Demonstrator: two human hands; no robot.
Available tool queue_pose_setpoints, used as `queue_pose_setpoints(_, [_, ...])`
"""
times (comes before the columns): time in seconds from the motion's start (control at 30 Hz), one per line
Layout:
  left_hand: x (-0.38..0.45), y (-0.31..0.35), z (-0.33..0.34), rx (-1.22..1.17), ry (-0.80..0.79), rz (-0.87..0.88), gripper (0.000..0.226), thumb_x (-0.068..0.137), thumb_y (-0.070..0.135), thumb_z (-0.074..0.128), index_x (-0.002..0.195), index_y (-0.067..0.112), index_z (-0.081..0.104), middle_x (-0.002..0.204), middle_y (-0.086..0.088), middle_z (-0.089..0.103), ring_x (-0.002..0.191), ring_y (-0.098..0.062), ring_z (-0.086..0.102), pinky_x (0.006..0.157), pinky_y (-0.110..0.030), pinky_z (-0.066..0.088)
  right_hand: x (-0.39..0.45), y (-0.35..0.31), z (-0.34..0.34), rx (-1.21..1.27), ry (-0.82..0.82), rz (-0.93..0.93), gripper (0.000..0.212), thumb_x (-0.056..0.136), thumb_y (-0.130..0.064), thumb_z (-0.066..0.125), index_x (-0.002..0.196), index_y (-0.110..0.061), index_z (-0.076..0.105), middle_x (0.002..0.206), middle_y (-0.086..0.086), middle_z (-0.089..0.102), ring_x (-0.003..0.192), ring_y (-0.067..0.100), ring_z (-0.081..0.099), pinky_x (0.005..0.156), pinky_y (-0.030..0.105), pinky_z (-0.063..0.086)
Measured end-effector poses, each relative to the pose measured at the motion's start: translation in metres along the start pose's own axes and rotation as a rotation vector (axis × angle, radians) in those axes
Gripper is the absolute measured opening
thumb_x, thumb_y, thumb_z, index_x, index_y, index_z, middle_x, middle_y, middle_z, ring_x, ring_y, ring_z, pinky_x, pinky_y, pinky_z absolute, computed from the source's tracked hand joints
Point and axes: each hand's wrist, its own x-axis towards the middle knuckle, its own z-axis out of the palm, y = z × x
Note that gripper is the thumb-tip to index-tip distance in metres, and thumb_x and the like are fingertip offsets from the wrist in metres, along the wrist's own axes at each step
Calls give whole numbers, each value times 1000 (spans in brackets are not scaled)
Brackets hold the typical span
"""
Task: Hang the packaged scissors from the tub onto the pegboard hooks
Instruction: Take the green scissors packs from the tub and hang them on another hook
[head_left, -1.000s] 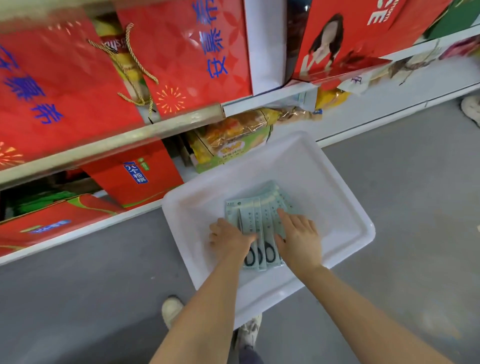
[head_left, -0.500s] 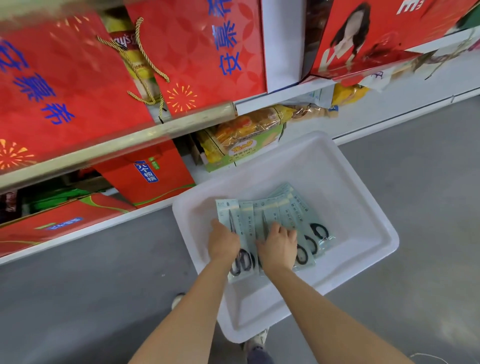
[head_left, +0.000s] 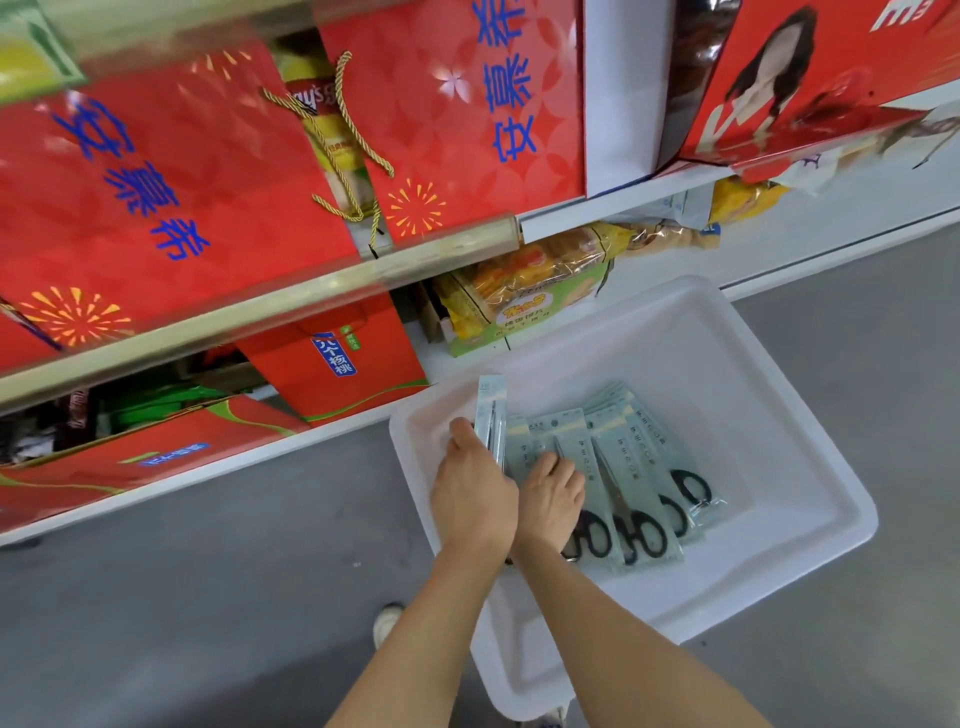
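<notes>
A white plastic tub (head_left: 810, 545) stands on the grey floor in front of the shelves. Several pale green packs of black-handled scissors (head_left: 639, 483) lie fanned out on its bottom. My left hand (head_left: 472, 493) grips one scissors pack (head_left: 491, 415), which stands on edge above the others at the tub's left side. My right hand (head_left: 550, 501) rests on the flat packs just to the right, fingers curled onto the leftmost of them. No pegboard or hook is in view.
Store shelving fills the upper left, with red gift bags (head_left: 171, 208) behind a metal rail (head_left: 291, 306) and snack packs (head_left: 535, 291) on the low shelf just beyond the tub. Grey floor (head_left: 857, 364) lies to the right, and a shoe (head_left: 387, 621) shows beside my left arm.
My left hand has tipped one pack up on edge and lifted it off the stack. The right hand has slid left along the packs. The fan has spread wider to the right.
</notes>
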Motion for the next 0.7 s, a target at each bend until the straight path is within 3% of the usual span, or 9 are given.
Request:
queue_pose_setpoints(0.1, [1, -8, -14, -39, 27, 34, 28, 96, 9, 48, 122, 9, 38, 111, -13, 63, 98, -34, 63, 65, -35, 41, 3, -6, 2, -5, -46, 75, 31, 82, -20, 65, 106, -7, 49, 104, 13, 59, 98, 32, 51, 88, 39, 43])
queue_pose_setpoints(0.23, [-1, -19, -36, -243, 77, 30, 25, 95, 10, 49, 119, 11, 41, 113, -17, 64, 95, -39, 62, 72, -43, 51, 5, -7, 3, -67, -36, 102, 49, 79, -31, 69, 114, -6, 46, 115, 14, 56, 105, 30, 47, 93, 38, 40])
queue_pose_setpoints(0.37, [-1, -28, -52, -375, 107, 11, 28, 94, 10, 51, 120, 14, 44, 121, -10, 66, 98, -33, 63, 71, -32, 44, 5, -9, 3, -100, -31, 32, 46, 90, -21, 48, 130, -3, 39, 126, 16, 45, 110, 31, 42, 97, 37, 37])
queue_pose_setpoints(0.47, [0, -33, -59, -452, 132, -30, 24, 93, 9, 54, 116, 14, 46, 118, -11, 67, 95, -33, 64, 70, -32, 46, 3, -20, 4, -99, -49, -63, 51, 87, -20, 42, 134, 0, 37, 127, 18, 43, 109, 33, 42, 95, 40, 38])
queue_pose_setpoints(0.6, [4, -37, -60, -494, 152, -53, 20, 93, 9, 55, 110, 15, 46, 115, -12, 68, 92, -32, 64, 69, -33, 48, -3, -34, 12, -38, 105, -2, 30, 74, 2, 56, 103, 8, 59, 93, 25, 55, 81, 36, 52, 69, 46, 45])
queue_pose_setpoints(0.7, [4, -36, -62, -513, 154, -55, 20, 94, 8, 55, 110, 15, 45, 122, -11, 66, 97, -30, 64, 70, -29, 48, -12, -33, 14, -60, 8, 51, 31, 72, -3, 66, 100, 8, 60, 92, 25, 56, 82, 34, 51, 73, 44, 43])
